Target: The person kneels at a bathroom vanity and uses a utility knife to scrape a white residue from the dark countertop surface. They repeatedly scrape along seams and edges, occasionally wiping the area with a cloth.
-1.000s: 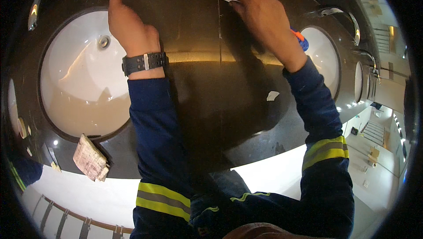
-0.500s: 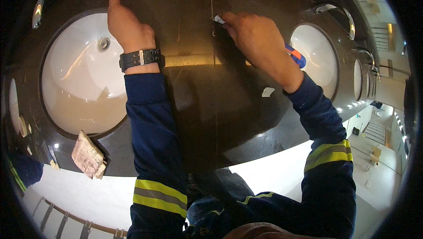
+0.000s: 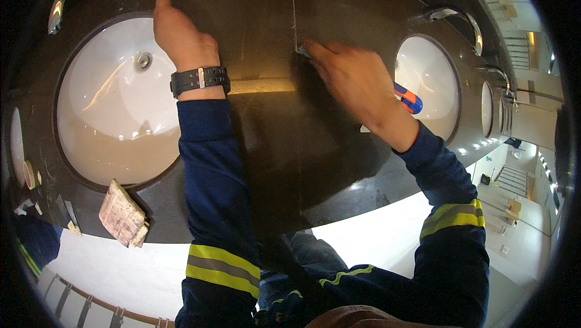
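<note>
My right hand (image 3: pixel 351 80) is closed round a slim utility knife (image 3: pixel 409 99) with a blue and orange handle. The handle's end sticks out past my wrist. Its metal tip, mostly covered by my fingers, meets a thin pale seam (image 3: pixel 294 10) running across the dark glossy countertop (image 3: pixel 266 146). Holding nothing that I can see, my left hand (image 3: pixel 181 37) leans on the counter at the right rim of the large white basin (image 3: pixel 115 140). One finger stretches away from me; the others are mostly hidden. A black watch (image 3: pixel 200 80) circles my left wrist.
A folded, stained cloth or paper pad (image 3: pixel 123 214) lies at the counter's front edge, near a flat blade-like strip (image 3: pixel 71 212). Another basin (image 3: pixel 439 98) is at right. Chrome taps (image 3: pixel 57 10) curve over the basins. A white scrap (image 3: pixel 364 129) shows beside my right wrist.
My right hand has drawn the knife tip nearer to me along the seam. The white scrap is now partly covered by my wrist. My left hand stays nearly in place.
</note>
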`<control>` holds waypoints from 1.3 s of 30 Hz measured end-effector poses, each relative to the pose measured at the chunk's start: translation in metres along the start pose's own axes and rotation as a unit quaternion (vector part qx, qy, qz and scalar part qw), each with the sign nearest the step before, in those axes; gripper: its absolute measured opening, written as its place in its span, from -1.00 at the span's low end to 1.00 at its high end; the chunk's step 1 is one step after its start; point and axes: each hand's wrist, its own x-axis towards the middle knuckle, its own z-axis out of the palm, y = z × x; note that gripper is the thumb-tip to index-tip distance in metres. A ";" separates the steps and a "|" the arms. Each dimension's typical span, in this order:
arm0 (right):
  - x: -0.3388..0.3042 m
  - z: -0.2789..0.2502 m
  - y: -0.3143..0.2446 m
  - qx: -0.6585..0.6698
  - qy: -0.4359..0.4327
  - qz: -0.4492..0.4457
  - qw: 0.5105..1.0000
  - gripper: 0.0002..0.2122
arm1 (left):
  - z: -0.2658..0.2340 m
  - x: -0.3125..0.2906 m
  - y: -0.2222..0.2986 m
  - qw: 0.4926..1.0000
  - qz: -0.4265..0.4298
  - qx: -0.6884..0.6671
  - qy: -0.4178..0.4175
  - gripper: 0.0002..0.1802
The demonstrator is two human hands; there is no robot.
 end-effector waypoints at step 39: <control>0.011 -0.010 0.011 -0.008 0.016 0.025 1.000 -0.66 | -0.023 0.002 -0.006 0.930 0.169 0.318 -0.074 -0.53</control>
